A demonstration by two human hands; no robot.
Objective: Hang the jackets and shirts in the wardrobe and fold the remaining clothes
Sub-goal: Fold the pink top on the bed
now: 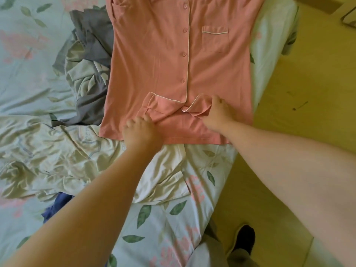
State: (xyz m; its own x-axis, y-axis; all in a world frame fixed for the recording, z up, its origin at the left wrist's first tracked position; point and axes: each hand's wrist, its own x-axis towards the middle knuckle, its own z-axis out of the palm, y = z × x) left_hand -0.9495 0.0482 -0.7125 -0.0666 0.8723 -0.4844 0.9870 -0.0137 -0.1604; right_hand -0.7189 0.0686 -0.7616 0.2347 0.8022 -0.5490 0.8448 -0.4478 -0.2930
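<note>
Now the pink shirt (154,60) was laid flat on the bed (28,54), its bunched fabric grasped by the left hand (141,130) and the right hand (217,114), fingers curled, arms outstretched.

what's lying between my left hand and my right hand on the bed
Only the pink pyjama shirt: its bunched neck end with the white-piped collar spans the stretch from left hand to right hand, seen in the head view.

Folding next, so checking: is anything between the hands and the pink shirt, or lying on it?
Nothing visible. The left hand and right hand both grip the pink shirt near its hem. The grey clothes lie beside its left edge, not on top.
</note>
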